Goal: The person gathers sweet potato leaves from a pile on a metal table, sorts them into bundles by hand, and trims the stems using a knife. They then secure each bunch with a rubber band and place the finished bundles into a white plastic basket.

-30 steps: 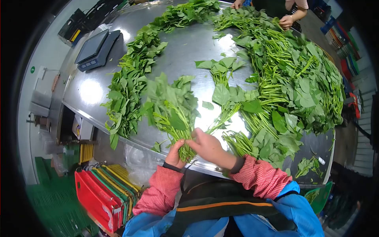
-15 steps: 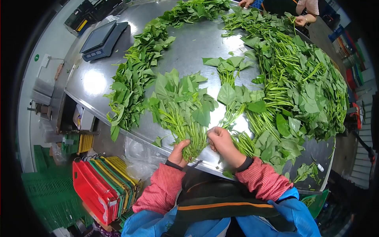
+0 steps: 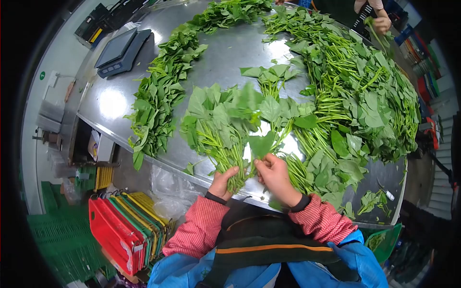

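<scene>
My left hand is wrapped round the lower stems of a bunch of leafy greens, whose leaves fan out away from me over the metal table. Close on its right, my right hand pinches the lower end of a leafy stem with one broad leaf, partly hidden by the fingers. Beyond that hand, a smaller group of leafy stems lies on the tabletop.
A long row of bunched greens curves along the left of the metal table. A large pile covers the right. A scale stands far left; stacked crates are below. Across the table, a co-worker's hand holds a stem.
My right hand has shifted slightly right, and a broad leaf now stands just above its fingertips. Some leaves at the bunch's top right are blurred. The co-worker's hand has moved outward with a stem.
</scene>
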`<move>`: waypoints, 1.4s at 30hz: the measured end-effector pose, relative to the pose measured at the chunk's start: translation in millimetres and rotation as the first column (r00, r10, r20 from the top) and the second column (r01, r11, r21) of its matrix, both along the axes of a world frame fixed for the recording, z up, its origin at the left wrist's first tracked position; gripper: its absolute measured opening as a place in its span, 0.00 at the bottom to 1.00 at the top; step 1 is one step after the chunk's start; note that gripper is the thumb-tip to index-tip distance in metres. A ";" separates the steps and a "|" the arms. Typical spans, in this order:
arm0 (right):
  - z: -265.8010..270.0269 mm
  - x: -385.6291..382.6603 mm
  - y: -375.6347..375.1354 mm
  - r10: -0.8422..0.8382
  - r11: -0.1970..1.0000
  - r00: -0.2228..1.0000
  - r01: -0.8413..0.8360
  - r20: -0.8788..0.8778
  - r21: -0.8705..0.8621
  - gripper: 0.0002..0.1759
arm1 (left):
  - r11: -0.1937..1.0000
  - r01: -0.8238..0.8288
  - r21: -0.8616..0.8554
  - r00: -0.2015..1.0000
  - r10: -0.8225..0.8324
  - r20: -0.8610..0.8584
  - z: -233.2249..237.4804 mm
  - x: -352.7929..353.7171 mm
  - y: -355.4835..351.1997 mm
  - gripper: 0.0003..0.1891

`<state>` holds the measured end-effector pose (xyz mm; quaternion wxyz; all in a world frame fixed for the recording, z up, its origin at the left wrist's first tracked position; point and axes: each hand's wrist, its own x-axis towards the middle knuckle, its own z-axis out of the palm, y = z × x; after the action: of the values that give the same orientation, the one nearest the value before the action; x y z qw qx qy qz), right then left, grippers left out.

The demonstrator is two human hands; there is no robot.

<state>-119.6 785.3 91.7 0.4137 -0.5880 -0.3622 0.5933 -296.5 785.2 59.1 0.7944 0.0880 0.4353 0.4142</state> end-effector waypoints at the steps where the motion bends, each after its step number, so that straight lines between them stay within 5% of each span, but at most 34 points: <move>1: 2.1 3.6 -5.5 -0.017 0.999 0.999 0.015 0.036 0.044 0.09 | 1.000 0.010 -0.014 1.000 -0.010 0.005 -0.2 1.1 0.8 0.18; 6: 14.4 25.6 -42.0 -0.015 0.971 0.950 -0.061 0.312 0.233 0.06 | 0.999 -0.041 0.007 0.995 0.040 0.097 -5.7 14.8 7.2 0.18; 9: 8.5 35.8 -54.6 -0.131 0.794 0.945 -0.081 0.300 0.602 0.09 | 0.999 -0.045 -0.025 0.995 0.047 0.090 -3.4 19.2 6.9 0.16; 11: -6.0 52.5 -69.8 -0.233 0.718 0.769 -0.277 0.595 0.639 0.08 | 0.998 0.003 -0.068 0.996 0.003 0.089 -16.2 15.5 8.9 0.16; 13: 52.1 51.8 -60.3 -0.216 0.812 0.833 -0.136 0.509 0.567 0.07 | 0.997 -0.061 -0.053 0.983 0.069 0.168 -28.0 14.9 8.3 0.16; 17: 63.0 84.5 -58.8 -0.215 0.858 0.869 -0.051 0.446 0.512 0.02 | 1.000 -0.006 0.017 0.998 0.005 0.061 -26.2 5.7 6.2 0.14; 19: 75.3 121.2 -69.1 -0.288 0.908 0.924 0.181 0.251 0.377 0.03 | 1.000 0.014 0.022 1.000 -0.015 0.026 -32.1 0.2 4.6 0.15; 23: 108.3 227.1 -96.4 -0.668 0.664 0.741 0.552 0.068 0.505 0.13 | 0.999 0.033 0.010 0.999 -0.033 -0.016 -35.7 -0.7 6.1 0.19; 25: 114.3 257.2 -98.2 -0.822 0.268 0.405 0.896 -0.401 0.355 0.18 | 0.998 0.068 0.017 0.998 -0.068 0.005 -39.0 -2.4 6.0 0.19; 26: 91.6 285.6 -118.3 -0.741 0.386 0.490 0.871 -0.460 0.305 0.20 | 0.998 0.058 0.019 0.998 -0.058 -0.011 -35.0 1.0 6.5 0.19; 27: 83.9 281.2 -115.2 -0.789 0.408 0.424 0.903 -0.444 0.137 0.22 | 0.997 0.075 0.018 0.997 -0.075 -0.001 -35.1 2.0 7.1 0.19; 29: 55.4 235.2 -102.4 -0.686 0.697 0.714 0.700 -0.136 0.159 0.21 | 0.994 0.106 0.014 0.994 -0.106 0.013 -35.7 -0.5 8.2 0.19; 30: 60.8 200.4 -86.9 -0.484 0.874 0.874 0.483 0.026 0.046 0.18 | 0.995 0.102 -0.003 0.994 -0.102 0.050 -36.4 -2.4 8.0 0.19; 32: 59.7 143.1 -59.1 -0.202 0.970 0.974 0.213 0.106 -0.113 0.15 | 0.994 0.103 -0.036 0.988 -0.098 0.122 -37.3 -3.9 10.7 0.21; 35: 21.9 98.3 -9.4 -0.040 0.969 0.696 -0.147 0.717 0.196 0.28 | 0.998 0.065 -0.028 0.994 -0.062 0.091 -22.4 0.6 10.3 0.22; 38: 25.8 74.4 35.4 0.204 0.967 0.404 -0.226 0.892 -0.119 0.35 | 0.997 0.074 -0.005 0.994 -0.074 0.075 -20.3 -1.1 9.2 0.22; 42: 1.1 54.8 57.4 0.339 0.929 0.305 -0.259 0.890 -0.265 0.34 | 0.997 0.064 0.031 0.997 -0.065 0.044 -24.2 -2.9 5.4 0.22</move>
<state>-64.7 842.7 92.8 0.0004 -0.7541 -0.6116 0.2393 -299.3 790.5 34.8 0.8156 0.1045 0.4082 0.3966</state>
